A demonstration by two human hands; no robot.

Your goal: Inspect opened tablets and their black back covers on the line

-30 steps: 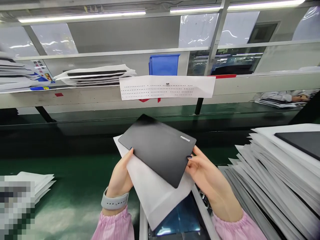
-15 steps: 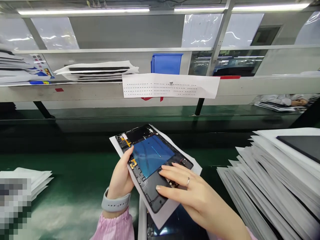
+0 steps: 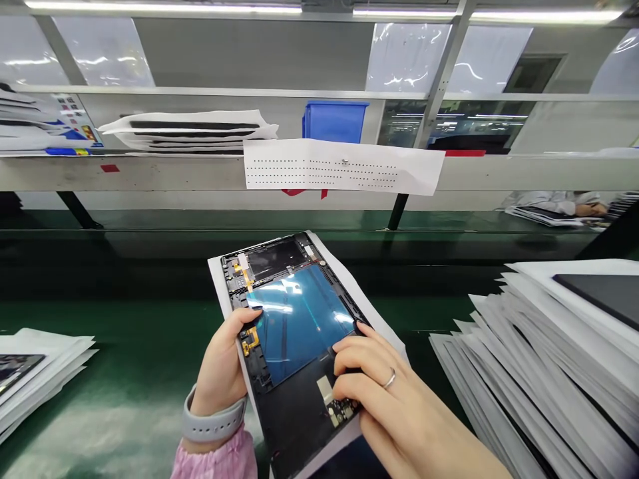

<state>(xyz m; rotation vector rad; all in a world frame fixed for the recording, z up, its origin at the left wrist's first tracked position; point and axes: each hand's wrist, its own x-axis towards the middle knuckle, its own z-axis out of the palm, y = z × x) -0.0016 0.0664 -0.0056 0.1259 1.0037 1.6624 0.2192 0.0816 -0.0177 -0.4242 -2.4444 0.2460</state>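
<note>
An opened tablet point(image 3: 294, 406) lies tilted on a white foam sheet point(image 3: 218, 283), its blue battery point(image 3: 299, 326), orange flex cables and a small circuit board point(image 3: 341, 411) exposed. My left hand point(image 3: 224, 359) grips its left edge, thumb on top near the battery; the fingers underneath are hidden. My right hand point(image 3: 384, 386) rests at the right edge with bent fingers, touching the frame beside the battery and the small board. Its thumb is not clearly seen. Below the held tablet, a dark surface point(image 3: 349, 460) partly shows.
A tall stack of white foam sheets point(image 3: 529, 366) with a dark panel point(image 3: 604, 296) on top stands at right. Another stack point(image 3: 54, 359) lies at left on the green table point(image 3: 150, 372). A shelf ahead carries foam stacks and a blue bin point(image 3: 334, 122). Another person's hand point(image 3: 592, 209) shows far right.
The tablet has come up flatter toward the camera, showing more of its lower part. My right fingers have gone from lying spread across it to bent at its right edge.
</note>
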